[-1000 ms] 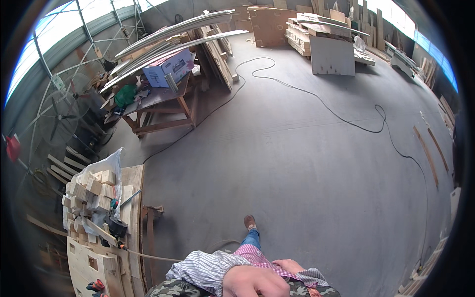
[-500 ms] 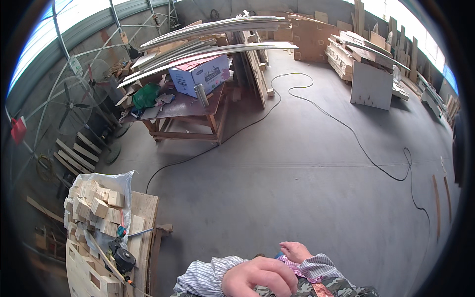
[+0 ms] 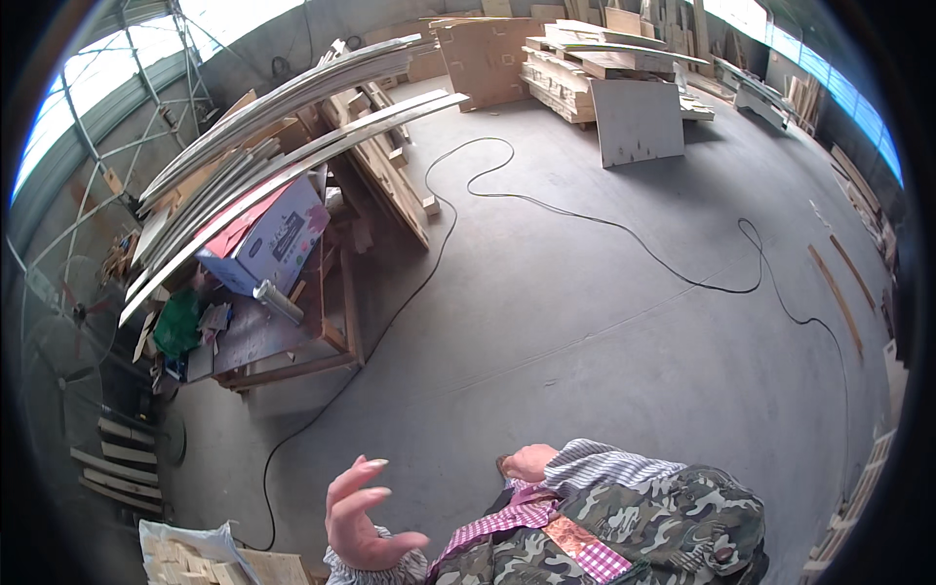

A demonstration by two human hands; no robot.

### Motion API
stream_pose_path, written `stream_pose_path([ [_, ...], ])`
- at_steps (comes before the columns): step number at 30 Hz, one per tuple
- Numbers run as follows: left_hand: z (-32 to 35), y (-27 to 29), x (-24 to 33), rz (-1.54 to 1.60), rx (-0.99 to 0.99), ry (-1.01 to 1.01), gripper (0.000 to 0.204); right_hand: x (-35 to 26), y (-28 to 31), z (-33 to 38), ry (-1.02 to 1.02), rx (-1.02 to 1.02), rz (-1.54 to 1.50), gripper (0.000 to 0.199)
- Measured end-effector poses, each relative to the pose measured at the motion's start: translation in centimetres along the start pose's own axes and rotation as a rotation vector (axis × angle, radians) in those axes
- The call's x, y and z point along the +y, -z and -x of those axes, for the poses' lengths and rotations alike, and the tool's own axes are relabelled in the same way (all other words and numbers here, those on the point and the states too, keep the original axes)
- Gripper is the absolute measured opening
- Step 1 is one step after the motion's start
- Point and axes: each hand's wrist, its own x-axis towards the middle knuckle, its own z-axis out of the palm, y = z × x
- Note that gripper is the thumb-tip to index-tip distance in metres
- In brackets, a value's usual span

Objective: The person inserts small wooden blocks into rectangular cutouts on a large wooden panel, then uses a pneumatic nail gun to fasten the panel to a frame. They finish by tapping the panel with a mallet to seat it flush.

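Observation:
My left hand (image 3: 359, 512) is raised low in the view with its fingers spread apart and nothing in it. My right hand (image 3: 529, 460) sits just to its right, against my chest, at the end of a striped sleeve (image 3: 604, 466). Its fingers are curled in and I see nothing held in them. Both hands hang over bare concrete floor (image 3: 585, 331). The nearest object is a sack of wood blocks (image 3: 210, 558) at the lower left.
A wooden workbench (image 3: 278, 336) on the left carries a cardboard box (image 3: 268, 234) and a grey tube (image 3: 278, 300). Long curved wooden strips (image 3: 292, 107) lie over it. A black cable (image 3: 624, 234) snakes across the floor. Plywood stacks (image 3: 604, 68) and a leaning board (image 3: 639, 122) stand at the back.
The view has swung and closed in on the workbench. My left hand has come up and opened its fingers; the right hand has stayed curled by my chest.

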Motion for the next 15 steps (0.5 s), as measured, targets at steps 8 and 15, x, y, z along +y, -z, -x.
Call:
stream_pose_path([
  [8, -1.2, 3.6, -19.3, 0.034, 0.514, 1.007, 0.088, 0.3, 12.6, -13.2, 0.029, 0.031, 0.109, 0.036],
  [15, -2.4, 11.6, -40.0, -0.194, 0.735, 0.956, 0.098, -3.9, 16.7, -23.4, 0.073, -0.074, -0.033, 0.039],
])
